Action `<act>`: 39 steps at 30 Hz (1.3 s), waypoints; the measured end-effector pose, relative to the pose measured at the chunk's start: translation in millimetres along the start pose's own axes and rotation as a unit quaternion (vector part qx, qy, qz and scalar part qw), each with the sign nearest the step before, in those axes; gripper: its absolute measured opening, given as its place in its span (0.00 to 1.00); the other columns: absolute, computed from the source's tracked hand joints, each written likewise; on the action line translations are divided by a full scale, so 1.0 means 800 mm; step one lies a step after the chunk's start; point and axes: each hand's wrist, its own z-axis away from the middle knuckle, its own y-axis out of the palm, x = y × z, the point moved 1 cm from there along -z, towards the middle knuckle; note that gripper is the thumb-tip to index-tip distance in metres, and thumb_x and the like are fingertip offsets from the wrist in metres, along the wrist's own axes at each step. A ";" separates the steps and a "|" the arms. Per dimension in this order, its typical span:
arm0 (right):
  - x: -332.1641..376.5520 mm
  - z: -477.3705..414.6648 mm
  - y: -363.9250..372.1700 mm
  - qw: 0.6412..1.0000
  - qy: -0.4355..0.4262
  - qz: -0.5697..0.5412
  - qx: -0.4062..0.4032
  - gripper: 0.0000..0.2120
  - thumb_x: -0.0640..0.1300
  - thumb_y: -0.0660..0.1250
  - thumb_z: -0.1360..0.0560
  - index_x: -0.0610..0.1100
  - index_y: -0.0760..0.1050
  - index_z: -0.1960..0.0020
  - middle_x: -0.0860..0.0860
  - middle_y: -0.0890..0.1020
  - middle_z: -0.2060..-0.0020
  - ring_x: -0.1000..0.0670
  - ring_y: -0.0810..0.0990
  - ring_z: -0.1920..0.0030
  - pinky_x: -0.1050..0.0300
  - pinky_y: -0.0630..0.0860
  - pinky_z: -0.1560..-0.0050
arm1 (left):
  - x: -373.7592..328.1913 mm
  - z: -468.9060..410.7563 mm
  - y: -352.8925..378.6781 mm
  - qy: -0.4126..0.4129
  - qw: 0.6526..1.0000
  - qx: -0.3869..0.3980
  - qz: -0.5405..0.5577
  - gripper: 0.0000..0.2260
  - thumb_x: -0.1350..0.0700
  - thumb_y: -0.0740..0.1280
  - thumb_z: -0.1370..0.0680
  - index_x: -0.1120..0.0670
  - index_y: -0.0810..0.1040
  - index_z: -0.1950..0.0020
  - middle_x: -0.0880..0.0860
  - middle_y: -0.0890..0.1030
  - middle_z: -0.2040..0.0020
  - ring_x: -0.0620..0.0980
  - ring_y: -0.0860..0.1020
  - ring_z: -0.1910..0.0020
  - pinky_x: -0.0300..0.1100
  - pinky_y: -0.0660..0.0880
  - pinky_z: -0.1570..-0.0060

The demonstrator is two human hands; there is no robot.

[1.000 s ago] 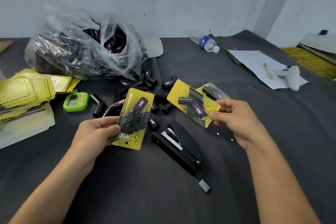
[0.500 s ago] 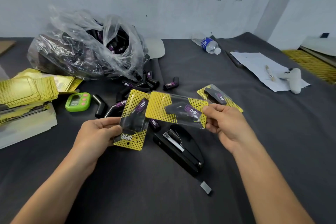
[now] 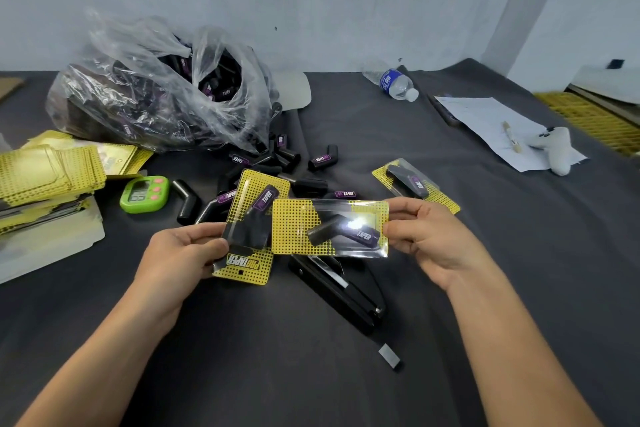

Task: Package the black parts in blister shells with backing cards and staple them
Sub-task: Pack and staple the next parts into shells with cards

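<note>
Far left of the stapler [image 3: 337, 291], farther back: lying stacked, spare backing cards [image 3: 45, 170], keeping a green timer [image 3: 145, 193] just beside.

Behind the stapler, leftward: slumping open, a plastic bag [image 3: 156, 97], spilling loose black parts [image 3: 287, 159] onto the cloth [image 3: 277, 374], not yet packed.

Just left of the stapler, raised off the cloth: gripping, with the left hand [image 3: 183, 253], the upright pack [image 3: 251, 232]; curling the thumb over its left edge, tucking the fingers behind. Staying in much the same spot as half a second ago.

Directly over the stapler: pinching, with the right hand [image 3: 429, 239], the level pack [image 3: 329, 229] by its right short end, between thumb and fingers. Having swung from a slant a second ago to lying flat across, and travelling leftward, now overlapping the right edge of the upright pack; touching or merely crossing in front, impossible to tell. Holding its black part [image 3: 341, 232] mid-blister, just left of the pinching fingertips [image 3: 394, 230] and apart from them, glare masking some of it.

Judging by this: bringing two filled packs together, probably comparing or stacking before stapling; staples on either card too small to make out.

Right of the stapler, farther back: resting on the cloth, a third pack [image 3: 415, 184], sitting just behind the right hand.
</note>
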 end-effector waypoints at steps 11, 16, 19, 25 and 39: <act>-0.001 -0.010 -0.019 0.989 0.035 -0.088 -0.112 0.11 0.26 0.71 0.27 0.40 0.84 0.53 0.49 0.85 0.67 0.56 0.80 0.72 0.66 0.76 0.73 | 0.002 0.000 -0.002 0.002 1.000 0.009 0.003 0.11 0.68 0.68 0.21 0.54 0.86 0.46 0.56 0.88 0.56 0.48 0.86 0.62 0.36 0.81 0.66; -0.009 -0.020 -0.024 0.986 0.067 -0.085 -0.130 0.10 0.27 0.69 0.25 0.40 0.84 0.51 0.49 0.83 0.67 0.57 0.76 0.75 0.65 0.74 0.75 | 0.003 -0.003 -0.006 -0.012 0.999 0.012 0.031 0.11 0.68 0.68 0.21 0.54 0.86 0.47 0.56 0.88 0.54 0.54 0.88 0.55 0.38 0.82 0.63; -0.013 -0.025 -0.025 0.986 0.076 -0.076 -0.125 0.11 0.27 0.68 0.24 0.40 0.84 0.50 0.50 0.83 0.68 0.57 0.75 0.76 0.65 0.74 0.75 | 0.004 -0.005 -0.007 -0.014 0.999 0.008 0.047 0.11 0.68 0.68 0.21 0.55 0.86 0.47 0.57 0.88 0.54 0.54 0.88 0.55 0.37 0.82 0.64; -0.019 -0.032 -0.025 0.989 0.076 -0.056 -0.118 0.11 0.28 0.66 0.22 0.41 0.83 0.50 0.50 0.84 0.66 0.58 0.76 0.75 0.65 0.73 0.75 | 0.003 -0.006 -0.008 -0.011 0.997 0.006 0.073 0.11 0.69 0.67 0.22 0.56 0.86 0.48 0.58 0.88 0.52 0.54 0.88 0.56 0.38 0.83 0.62; -0.018 -0.032 -0.019 0.992 0.013 -0.061 -0.108 0.13 0.28 0.67 0.22 0.36 0.80 0.39 0.41 0.80 0.50 0.56 0.75 0.68 0.66 0.74 0.71 | -0.001 -0.002 -0.007 -0.006 0.999 -0.024 0.036 0.12 0.67 0.69 0.22 0.52 0.87 0.50 0.56 0.88 0.54 0.53 0.86 0.54 0.49 0.82 0.47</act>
